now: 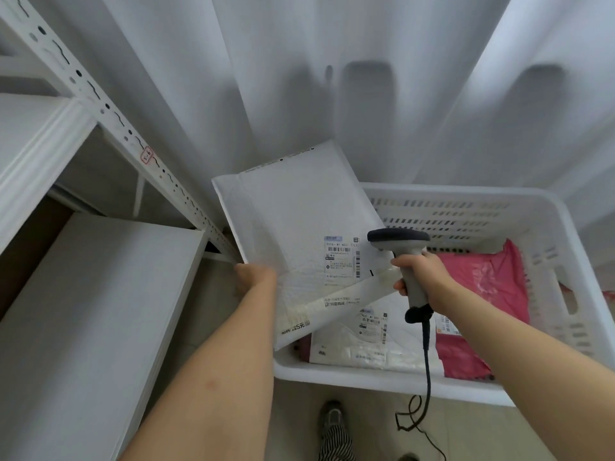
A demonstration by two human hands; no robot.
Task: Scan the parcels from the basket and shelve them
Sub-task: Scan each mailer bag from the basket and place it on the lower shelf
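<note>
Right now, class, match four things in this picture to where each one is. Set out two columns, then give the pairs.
1. white padded mailer
2. grey handheld barcode scanner
3. pink plastic parcel
4. white slotted plastic basket

A. lying inside the basket
B. gripped in the right hand
C. on the floor beside the shelving
D. held up by the left hand

Pairs: 1-D, 2-B, 3-A, 4-C

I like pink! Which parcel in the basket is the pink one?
The pink parcel lies at the right side of the basket. The other parcel in the basket and the held parcel are white.
</note>
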